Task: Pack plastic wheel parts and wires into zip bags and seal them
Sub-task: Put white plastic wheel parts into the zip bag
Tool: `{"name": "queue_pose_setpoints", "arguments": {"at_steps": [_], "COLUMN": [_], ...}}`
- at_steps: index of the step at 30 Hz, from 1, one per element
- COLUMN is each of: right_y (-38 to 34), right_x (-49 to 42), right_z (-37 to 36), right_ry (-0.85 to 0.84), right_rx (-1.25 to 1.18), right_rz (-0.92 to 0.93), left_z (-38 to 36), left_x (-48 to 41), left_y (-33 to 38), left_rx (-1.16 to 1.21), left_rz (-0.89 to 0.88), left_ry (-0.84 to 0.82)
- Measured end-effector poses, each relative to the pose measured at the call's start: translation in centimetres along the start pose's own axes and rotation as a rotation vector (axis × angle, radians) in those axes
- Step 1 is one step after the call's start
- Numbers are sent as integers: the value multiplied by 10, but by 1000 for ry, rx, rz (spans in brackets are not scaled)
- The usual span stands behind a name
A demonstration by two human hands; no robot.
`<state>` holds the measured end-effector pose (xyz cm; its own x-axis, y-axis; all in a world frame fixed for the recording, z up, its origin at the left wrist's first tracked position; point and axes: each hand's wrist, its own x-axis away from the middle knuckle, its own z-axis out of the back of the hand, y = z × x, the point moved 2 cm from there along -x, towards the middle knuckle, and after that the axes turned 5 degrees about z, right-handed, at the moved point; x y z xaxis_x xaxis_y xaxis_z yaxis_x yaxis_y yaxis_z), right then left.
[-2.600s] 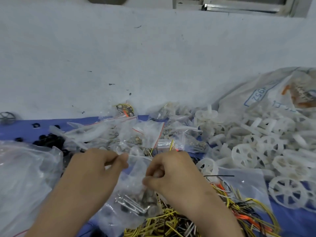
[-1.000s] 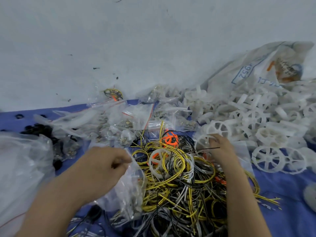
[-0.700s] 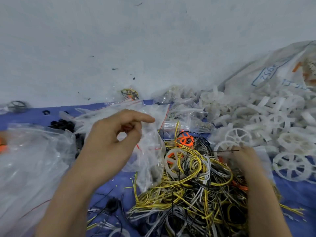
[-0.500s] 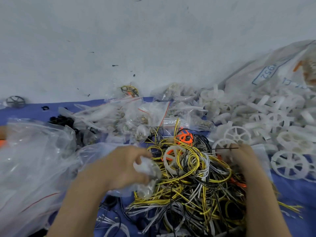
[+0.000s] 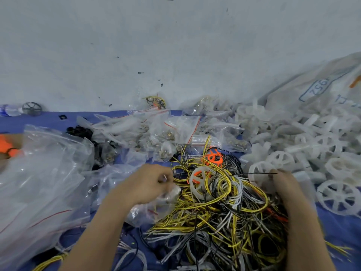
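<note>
Work surface: a blue cloth (image 5: 341, 227) runs left to right against a pale wall (image 5: 175, 45), crowded with parts.
Clear bags: a big heap of loose clear bags (image 5: 39, 182) fills the near left.
Wheel pile: white spoked wheels (image 5: 312, 137) are heaped on the right, below a printed sack (image 5: 322, 85) at the far right.
Wire tangle: a nest of yellow, black and white wires (image 5: 224, 212) lies near centre, between the two forearms.
Packed bags: small filled bags (image 5: 156, 133) with red seal strips lie in a drift just beyond the wires.
Left hand: the left hand (image 5: 148, 182) is clenched round a crumpled zip bag (image 5: 156, 208) at the left edge of the wires.
Right hand: the right hand (image 5: 287, 186) reaches to where wires meet wheels. Its fingers are blurred, so whether it grasps anything cannot be told.
Step in hand: probably gathering parts for this bag. It would go best with the left hand holding the mouth wide while the right lifts one wheel clear of the loops, since snagged wires could drag the whole nest.
Zip bag look: thin, clear, wrinkled film with a red line low down. Its mouth is hidden in the fist and its contents are unclear.
Single wheels: one white wheel (image 5: 199, 182) sits caught in yellow loops, with an orange wheel (image 5: 214, 158) just beyond it.
</note>
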<state>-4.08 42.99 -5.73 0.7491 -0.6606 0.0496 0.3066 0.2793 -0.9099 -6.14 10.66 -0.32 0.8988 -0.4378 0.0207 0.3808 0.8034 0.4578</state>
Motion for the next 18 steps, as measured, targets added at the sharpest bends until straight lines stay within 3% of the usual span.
{"name": "queue_pose_setpoints", "arguments": {"at_steps": [4,6,9,12,16,18], "right_y": [-10,-21,-54,-91,-125,-137], "right_x": [10,18,41,76,128,146], "right_z": [7,16,40,63,54,37], "right_ry": [172,300,417,188,-474,-572], "right_rx": [-233,-288,-382,-317,7,47], "right_rz": [72,175,392,529,586,605], "left_z": [32,46,58,63,66,64], "left_x": [13,21,31,39,47,49], "left_y": [11,19,31,40,48,52], "left_rx": [248,385,583,676,592,505], "left_rz": [-134,-203,-281,-341,-382,-401], "left_ry": [273,435,546,620,686,708]}}
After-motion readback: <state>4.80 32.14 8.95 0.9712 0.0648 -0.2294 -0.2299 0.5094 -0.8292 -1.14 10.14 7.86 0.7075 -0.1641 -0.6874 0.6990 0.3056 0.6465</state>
